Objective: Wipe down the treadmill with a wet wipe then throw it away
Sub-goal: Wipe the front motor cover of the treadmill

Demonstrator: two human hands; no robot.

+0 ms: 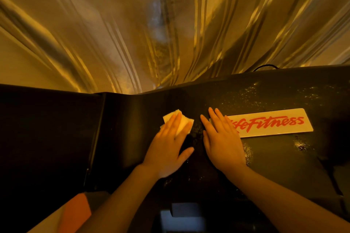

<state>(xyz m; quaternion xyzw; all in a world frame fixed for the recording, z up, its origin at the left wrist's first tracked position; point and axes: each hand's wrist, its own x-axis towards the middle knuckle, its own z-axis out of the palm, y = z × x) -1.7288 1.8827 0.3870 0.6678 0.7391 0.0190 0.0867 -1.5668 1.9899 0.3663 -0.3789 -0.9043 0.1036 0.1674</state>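
Observation:
The treadmill's black motor cover (265, 157) fills the lower half of the view, speckled with wet spots and dust. A white nameplate with red lettering (270, 122) lies on it to the right. My left hand (168, 145) lies flat with straight fingers, pressing a folded white wet wipe (182, 122) onto the cover; part of the wipe is hidden under the fingers. My right hand (221, 138) rests flat beside it, fingers straight, covering the nameplate's left end. The two hands are a small gap apart.
A striped sheer curtain (170, 24) hangs close behind the cover's far edge. A black cable (265, 66) loops over that edge at the right. An orange patch (75, 212) shows at the lower left, a grey block (184, 210) at the bottom centre.

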